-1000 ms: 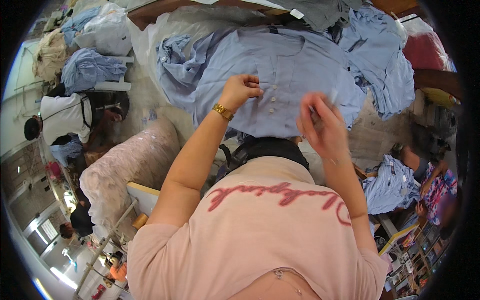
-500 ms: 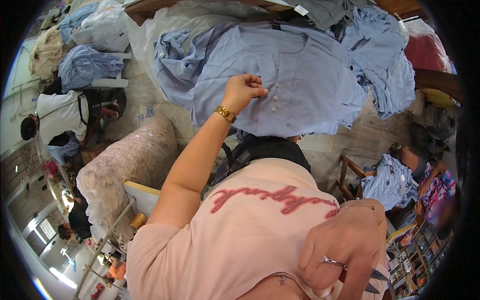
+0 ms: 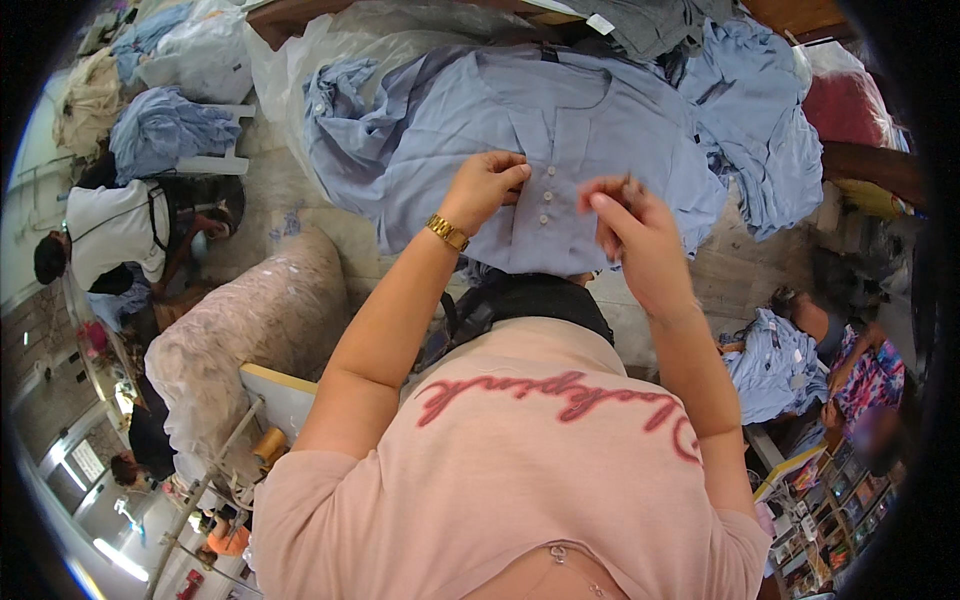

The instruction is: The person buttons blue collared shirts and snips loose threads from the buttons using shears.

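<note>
A light blue shirt (image 3: 440, 150) with a round neck and small white buttons lies spread out in front of me. My left hand (image 3: 487, 195), with a gold watch on its wrist, pinches the shirt's front placket between thumb and fingertips, left of the buttons. Over the shirt, right of the buttons, is my right hand (image 3: 645, 240), its fingers curled and smeared by motion. A greyish blur at its fingertips fits the pointed thread snips seen in this hand half a second ago; their shape is not clear now.
More blue garments (image 3: 755, 120) are heaped at the right, beside grey cloth (image 3: 650, 25). A large stuffed translucent sack (image 3: 250, 320) stands at left. One person (image 3: 120, 230) bends at the far left; another (image 3: 870, 370) sits at right by blue shirts (image 3: 770, 365).
My right hand has swung from close to my chest, where it held the snips, forward over the shirt. My left hand keeps its pinch on the placket.
</note>
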`<state>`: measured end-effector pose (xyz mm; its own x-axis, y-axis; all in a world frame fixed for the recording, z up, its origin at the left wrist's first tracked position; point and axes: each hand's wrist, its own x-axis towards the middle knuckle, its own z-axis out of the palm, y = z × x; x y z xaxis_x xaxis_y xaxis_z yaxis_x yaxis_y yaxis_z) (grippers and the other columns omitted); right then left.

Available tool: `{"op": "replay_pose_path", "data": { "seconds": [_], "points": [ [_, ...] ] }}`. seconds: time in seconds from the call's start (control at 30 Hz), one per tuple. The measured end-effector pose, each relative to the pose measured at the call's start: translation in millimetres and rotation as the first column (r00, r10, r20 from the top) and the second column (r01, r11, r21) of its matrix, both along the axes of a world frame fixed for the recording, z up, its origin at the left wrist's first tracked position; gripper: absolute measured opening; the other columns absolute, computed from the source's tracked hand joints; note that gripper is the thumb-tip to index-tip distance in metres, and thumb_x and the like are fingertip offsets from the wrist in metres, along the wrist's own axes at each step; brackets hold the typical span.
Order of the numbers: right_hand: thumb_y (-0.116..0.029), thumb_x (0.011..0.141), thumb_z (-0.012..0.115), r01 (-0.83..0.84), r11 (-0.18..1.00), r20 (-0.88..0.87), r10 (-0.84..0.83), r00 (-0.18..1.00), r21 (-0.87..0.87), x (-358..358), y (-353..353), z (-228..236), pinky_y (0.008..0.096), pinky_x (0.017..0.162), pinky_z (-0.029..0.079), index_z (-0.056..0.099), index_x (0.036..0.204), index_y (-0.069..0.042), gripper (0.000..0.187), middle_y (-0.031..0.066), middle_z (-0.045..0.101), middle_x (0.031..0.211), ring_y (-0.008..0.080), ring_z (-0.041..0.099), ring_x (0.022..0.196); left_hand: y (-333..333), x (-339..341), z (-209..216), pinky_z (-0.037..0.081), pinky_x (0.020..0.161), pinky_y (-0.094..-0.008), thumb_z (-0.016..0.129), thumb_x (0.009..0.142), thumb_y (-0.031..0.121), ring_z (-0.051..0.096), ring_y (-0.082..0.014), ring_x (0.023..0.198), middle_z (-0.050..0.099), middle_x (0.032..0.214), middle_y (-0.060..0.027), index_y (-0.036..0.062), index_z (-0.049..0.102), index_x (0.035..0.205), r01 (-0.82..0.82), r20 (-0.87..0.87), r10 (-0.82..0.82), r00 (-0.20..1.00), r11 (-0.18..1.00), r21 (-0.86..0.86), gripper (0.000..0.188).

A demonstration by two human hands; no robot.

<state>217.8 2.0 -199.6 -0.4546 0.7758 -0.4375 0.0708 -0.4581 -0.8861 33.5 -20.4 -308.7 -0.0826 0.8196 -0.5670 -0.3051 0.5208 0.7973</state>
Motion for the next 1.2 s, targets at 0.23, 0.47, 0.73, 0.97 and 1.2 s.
{"op": "replay_pose_path", "data": {
  "seconds": [0.23, 0.47, 0.73, 0.97, 1.2],
  "points": [
    [-0.013, 0.074, 0.06, 0.008, 0.952, 0.258, -0.091, 0.962, 0.307, -26, 7, -100, 0.0225, 0.051, 0.039, 0.058, 0.083, -0.004, 0.013, 0.002, 0.057, 0.069, 0.0082, 0.045, 0.056, -9, 1, -5, 0.05, 0.063, -0.0232, 0.053, 0.079, 0.007, 0.055, -0.011, 0.068, 0.056, 0.08, -0.0043, -0.0026, 0.055, 0.095, 0.045, 0.2, -0.04, 0.979, 0.999, -0.018, 0.019],
    [-0.011, 0.069, 0.062, -0.089, 0.875, 0.356, -0.099, 0.929, 0.476, -40, 16, -98, 0.0256, 0.054, 0.041, 0.055, 0.079, -0.002, 0.016, 0.0061, 0.058, 0.069, 0.0135, 0.048, 0.056, -8, 6, -2, 0.05, 0.061, -0.0217, 0.053, 0.08, 0.005, 0.056, -0.0104, 0.066, 0.057, 0.08, -0.0056, -0.0047, 0.055, 0.097, -0.009, 0.117, 0.007, 0.993, 1.0, 0.011, 0.02],
    [-0.008, 0.07, 0.061, -0.03, 0.93, 0.29, -0.084, 0.953, 0.368, -39, 22, -106, 0.0244, 0.054, 0.04, 0.053, 0.078, -0.001, 0.013, 0.0045, 0.055, 0.066, 0.0113, 0.048, 0.056, -5, 7, -6, 0.05, 0.059, -0.0218, 0.054, 0.079, 0.005, 0.057, -0.0113, 0.063, 0.058, 0.076, -0.0066, -0.0058, 0.055, 0.094, 0.003, 0.002, -0.004, 1.0, 0.997, 0.08, 0.019],
    [-0.01, 0.068, 0.059, -0.08, 0.914, 0.346, -0.068, 0.936, 0.397, -35, 27, -106, 0.0252, 0.055, 0.041, 0.053, 0.077, -0.002, 0.013, 0.0052, 0.056, 0.066, 0.0121, 0.049, 0.057, 0, 13, -2, 0.046, 0.054, -0.022, 0.057, 0.073, 0.007, 0.057, -0.0107, 0.057, 0.061, 0.067, -0.0064, -0.0044, 0.06, 0.08, 0.16, -0.418, -0.064, 0.906, 0.967, 0.199, 0.014],
    [-0.01, 0.066, 0.057, -0.133, 0.882, 0.363, -0.046, 0.93, 0.452, -37, 32, -101, 0.0246, 0.055, 0.041, 0.052, 0.075, -0.002, 0.013, 0.0044, 0.054, 0.064, 0.0119, 0.048, 0.057, 1, 14, 1, 0.045, 0.053, -0.0247, 0.06, 0.07, 0.014, 0.058, -0.0129, 0.055, 0.062, 0.066, -0.011, -0.0013, 0.061, 0.079, 0.269, -0.701, 0.015, 0.713, 0.918, 0.293, 0.018]
  ]
}}
